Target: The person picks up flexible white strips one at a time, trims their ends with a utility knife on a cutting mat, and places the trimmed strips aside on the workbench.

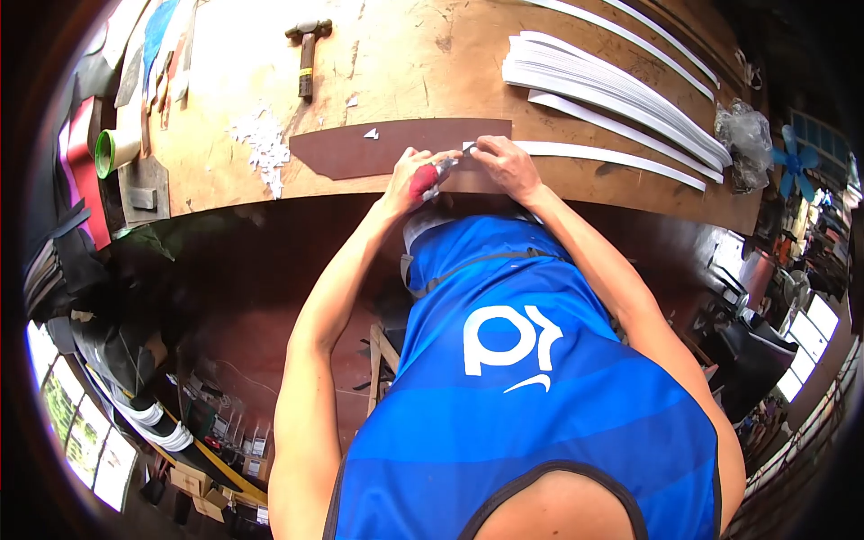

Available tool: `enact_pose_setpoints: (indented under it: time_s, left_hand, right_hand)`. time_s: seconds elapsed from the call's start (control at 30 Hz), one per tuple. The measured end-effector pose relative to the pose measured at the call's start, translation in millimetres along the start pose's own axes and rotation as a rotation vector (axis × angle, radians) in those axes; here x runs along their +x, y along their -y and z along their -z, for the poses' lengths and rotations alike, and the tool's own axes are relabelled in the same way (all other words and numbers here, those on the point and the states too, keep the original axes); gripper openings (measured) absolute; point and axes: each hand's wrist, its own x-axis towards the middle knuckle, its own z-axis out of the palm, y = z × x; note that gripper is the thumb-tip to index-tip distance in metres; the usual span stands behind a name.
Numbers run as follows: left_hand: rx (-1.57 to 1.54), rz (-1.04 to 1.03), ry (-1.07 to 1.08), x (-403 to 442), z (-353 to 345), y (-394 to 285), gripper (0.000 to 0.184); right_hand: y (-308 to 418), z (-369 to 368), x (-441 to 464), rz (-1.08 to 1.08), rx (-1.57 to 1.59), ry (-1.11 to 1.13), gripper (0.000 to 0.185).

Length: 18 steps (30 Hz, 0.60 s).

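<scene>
Mid-job, going by the table [396,76]. Had the white strip [594,152] running off to the right of the fingers, near end pinched tight in the right hand [508,168]. Had the left hand [400,184] curled closed round a red-and-grey tool [422,181], probably snips, right beside that pinch. Couldn't make out any blades, open or closed.

Done, at a guess: a fair amount, judging by the heap of white scraps [263,144] well left of the fingers, plus a stray scrap [371,134] on the brown sheet [337,155] running beneath them. Left: possibly plenty, with a thick stack of white strips [603,79] beyond the fingers to the right and loose strips [621,130] alongside. Couldn't sort finished from unfinished in there, though.

Hard to see: the strip's very tip, mostly covered by fingertips. Also lost some strips past the fingers, cut off by the view's top edge
</scene>
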Motion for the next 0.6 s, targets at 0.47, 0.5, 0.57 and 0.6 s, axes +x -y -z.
enact_pose_setpoints:
  time_s: [0.47,0.5,0.57,0.6]
  left_hand:
    - [-0.165,0.215,-0.402,-6.3,-20.3,-40.7,0.031]
    - [-0.157,0.279,-0.294,-6.2,-16.9,-41.3,0.023]
    - [-0.132,0.277,-0.263,-2.0,-17.8,-33.9,0.024]
    - [-0.112,0.269,-0.23,0.9,-15.8,-34.7,0.024]
  right_hand:
    - [-18.6,10.5,9.2,0.149,0.055,0.168,0.015]
    - [-19.2,10.2,9.3,0.155,0.064,0.167,0.015]
    - [-21.4,9.7,8.7,0.174,0.057,0.151,0.015]
    - [-22.2,9.6,7.5,0.174,0.065,0.152,0.015]
